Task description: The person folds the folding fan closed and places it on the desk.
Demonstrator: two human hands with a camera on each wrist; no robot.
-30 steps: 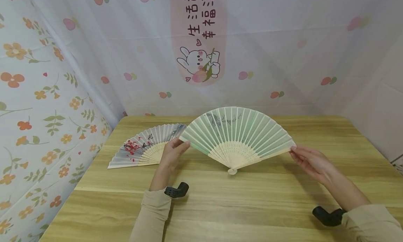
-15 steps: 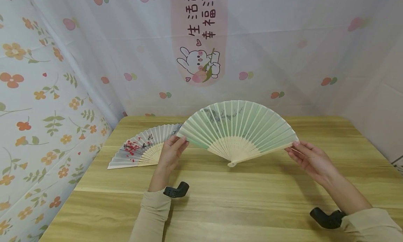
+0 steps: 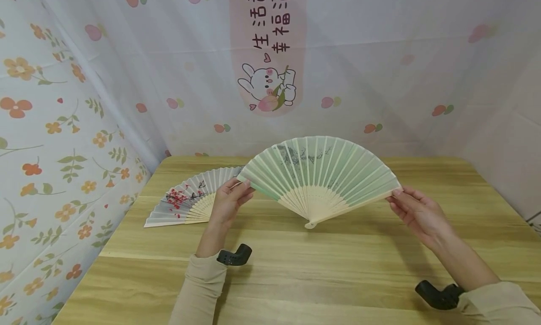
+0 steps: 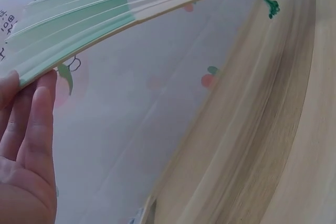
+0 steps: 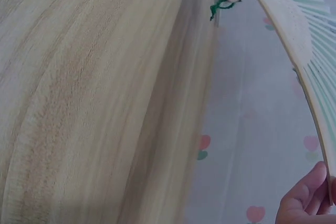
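A pale green folding fan (image 3: 321,170), painted with a dark branch, is spread wide between my hands above the table. My left hand (image 3: 228,200) pinches the outer end of its left edge between thumb and fingers. At the opposite edge, my right hand (image 3: 422,217) pinches the tip of the end rib. The ribs meet at a pivot low in the middle, where a green cord (image 4: 268,1) hangs in the left wrist view. Behind my left hand a grey folding fan (image 3: 190,193) with red blossoms lies spread on the table, its right part hidden.
The wooden table (image 3: 321,278) stretches under both arms. A white printed curtain (image 3: 359,71) hangs right behind its far edge, and a floral cloth (image 3: 55,142) runs along the left. Black wrist mounts (image 3: 439,294) stick out from both sleeves.
Both hands have raised the spread green fan slightly and tilted it a little; its pivot end sits higher than a second ago. The grey fan has stayed put.
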